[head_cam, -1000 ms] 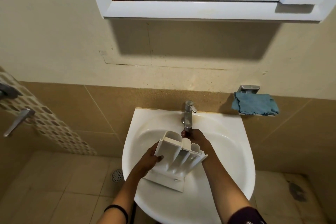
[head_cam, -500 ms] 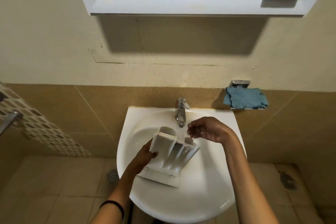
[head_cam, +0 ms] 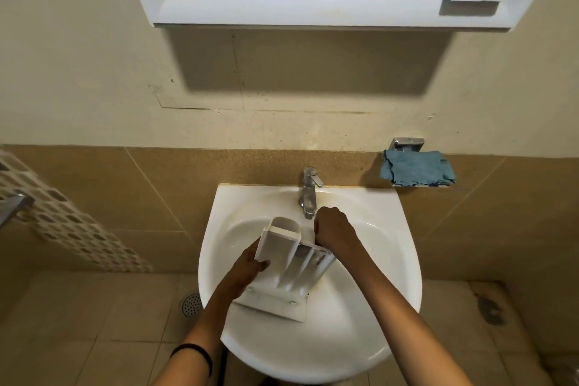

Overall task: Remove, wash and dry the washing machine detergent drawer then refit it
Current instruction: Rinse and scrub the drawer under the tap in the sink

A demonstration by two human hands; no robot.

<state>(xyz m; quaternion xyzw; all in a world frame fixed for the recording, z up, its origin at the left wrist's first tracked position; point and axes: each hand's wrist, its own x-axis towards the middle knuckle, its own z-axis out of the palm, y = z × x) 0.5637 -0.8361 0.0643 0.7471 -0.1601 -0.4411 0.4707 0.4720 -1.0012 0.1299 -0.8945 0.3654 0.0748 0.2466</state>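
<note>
The detergent drawer (head_cam: 291, 266) lies in the sink (head_cam: 385, 276), whose tap (head_cam: 308, 191) is at twelve o'clock, with the left hand (head_cam: 247, 269) at the drawer's nine o'clock, the right hand (head_cam: 333, 229) at its one o'clock, and a cloth (head_cam: 416, 169) on the wall at the sink's two o'clock.

No writing, brand or number can be read anywhere (the white detergent drawer (head_cam: 291, 266) shows plain plastic).
</note>
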